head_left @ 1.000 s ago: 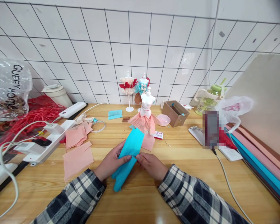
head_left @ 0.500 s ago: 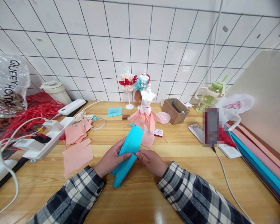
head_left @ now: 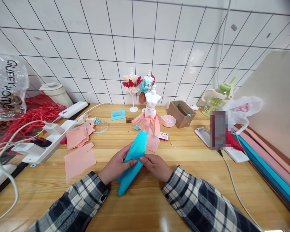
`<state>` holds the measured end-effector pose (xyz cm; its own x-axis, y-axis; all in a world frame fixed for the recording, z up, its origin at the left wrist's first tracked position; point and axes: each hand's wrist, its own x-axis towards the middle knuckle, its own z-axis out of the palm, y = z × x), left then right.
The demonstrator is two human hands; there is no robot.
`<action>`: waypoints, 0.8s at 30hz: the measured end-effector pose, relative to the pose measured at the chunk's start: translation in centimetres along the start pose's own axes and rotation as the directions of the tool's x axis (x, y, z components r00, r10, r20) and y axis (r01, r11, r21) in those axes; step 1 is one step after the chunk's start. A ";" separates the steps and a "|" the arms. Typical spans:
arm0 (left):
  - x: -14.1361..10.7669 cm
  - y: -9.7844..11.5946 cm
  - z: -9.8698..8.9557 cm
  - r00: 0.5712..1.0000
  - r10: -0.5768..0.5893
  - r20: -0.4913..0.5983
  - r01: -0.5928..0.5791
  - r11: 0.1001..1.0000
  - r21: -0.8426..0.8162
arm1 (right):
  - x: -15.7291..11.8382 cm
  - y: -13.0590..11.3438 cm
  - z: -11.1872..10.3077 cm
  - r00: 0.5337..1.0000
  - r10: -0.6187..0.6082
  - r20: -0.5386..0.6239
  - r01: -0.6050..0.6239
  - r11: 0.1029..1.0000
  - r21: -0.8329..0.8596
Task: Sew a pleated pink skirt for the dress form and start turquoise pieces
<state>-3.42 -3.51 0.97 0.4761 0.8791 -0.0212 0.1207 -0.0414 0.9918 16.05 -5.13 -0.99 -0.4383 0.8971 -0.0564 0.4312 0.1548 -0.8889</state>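
Between my two hands a strip of turquoise crepe paper slants above the table, bunched near its middle. My left hand grips it from the left, thumb on top and the other fingers behind it. With thumb and fingers closed, my right hand pinches its right edge at the gathered spot. Just beyond the paper stands a small white mannequin in a peach skirt. A peach paper piece lies flat at its foot.
Peach sheets and a power strip with cables lie left. At the back are two dressed mannequins, a pink bowl and a brown box. A bottle, a blurred device and paper rolls stand right.
The turquoise paper narrows slightly at its upper end and turns a little in my hands. Both hands keep their hold in nearly the same place. The view shifts slightly.
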 end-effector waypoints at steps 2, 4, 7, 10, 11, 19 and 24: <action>0.0 -0.1 0.0 1.000 0.001 -0.017 -0.001 1.000 -0.005 | 0.0 -0.1 0.0 1.000 0.007 -0.003 -0.007 1.000 0.005; -0.1 -0.1 0.0 1.000 0.000 -0.026 -0.001 1.000 -0.013 | -0.1 -0.2 0.0 1.000 0.011 -0.008 -0.011 1.000 0.011; -0.1 0.0 0.0 1.000 -0.011 -0.015 0.011 1.000 -0.021 | -0.1 -0.3 0.0 1.000 0.007 -0.014 -0.007 1.000 0.009; 0.0 0.1 0.0 1.000 -0.014 -0.019 0.013 1.000 -0.012 | 0.0 -0.2 0.0 1.000 0.000 -0.017 0.000 1.000 0.004; 0.0 0.1 0.0 1.000 -0.012 -0.025 0.012 1.000 -0.007 | 0.0 -0.2 0.0 1.000 0.000 -0.018 0.000 1.000 0.003; 0.0 0.4 0.2 1.000 -0.014 -0.015 0.014 1.000 -0.018 | 0.0 0.0 -0.2 1.000 -0.005 -0.012 0.005 1.000 -0.016; 0.0 0.6 -0.1 0.999 -0.021 -0.024 0.022 0.998 0.054 | 0.0 0.0 -0.2 1.000 -0.012 -0.020 0.011 0.999 -0.051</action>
<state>-3.46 -3.51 1.54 0.4521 0.8911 -0.0389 0.1778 -0.0473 0.9829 16.22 -5.05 -0.87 -0.4273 0.9034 -0.0367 0.4665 0.1855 -0.8649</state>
